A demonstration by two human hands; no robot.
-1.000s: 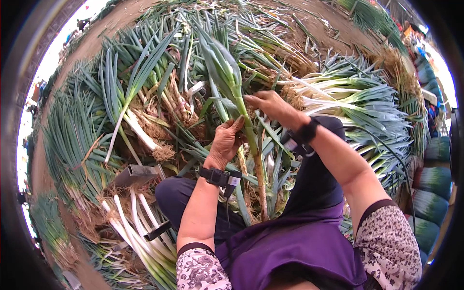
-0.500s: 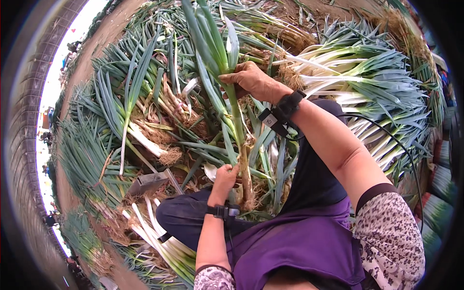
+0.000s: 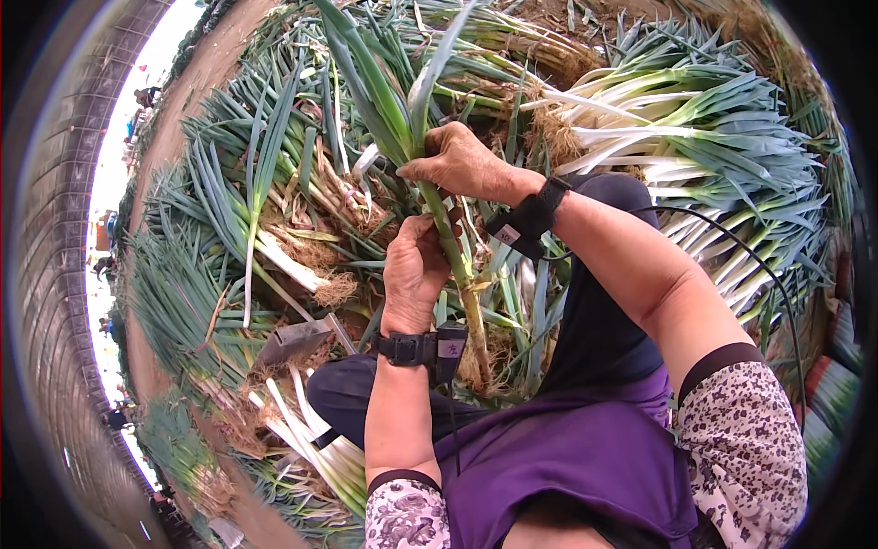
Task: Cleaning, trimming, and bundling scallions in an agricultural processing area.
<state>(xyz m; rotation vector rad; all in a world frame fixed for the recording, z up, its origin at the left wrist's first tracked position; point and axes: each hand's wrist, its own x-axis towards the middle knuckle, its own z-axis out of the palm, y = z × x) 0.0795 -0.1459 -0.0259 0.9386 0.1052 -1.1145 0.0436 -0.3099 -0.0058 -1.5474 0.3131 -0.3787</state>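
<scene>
A long green onion (image 3: pixel 469 297) stands tilted in front of me, its leaves fanning out at the top and its roots down by my lap. My right hand (image 3: pixel 465 165) is wrapped round the upper stalk, just under where the leaves part. Lower on the same stalk, my left hand (image 3: pixel 413 270) is closed with thumb and fingers against its left side. Whether those fingers also pinch an outer leaf is hidden. Brownish, ragged skin covers the lower stalk.
Untrimmed green onions (image 3: pixel 315 183) with dirty roots are heaped ahead and left. White-stalked onions (image 3: pixel 695 137) lie piled at the right. By my left knee are a metal blade-like piece (image 3: pixel 294 343) and more white stalks (image 3: pixel 315 444). A black cable (image 3: pixel 764 265) loops past my right arm.
My left hand has moved up from near the root end to the middle of the stalk. My right hand and the onion's top have shifted slightly left.
</scene>
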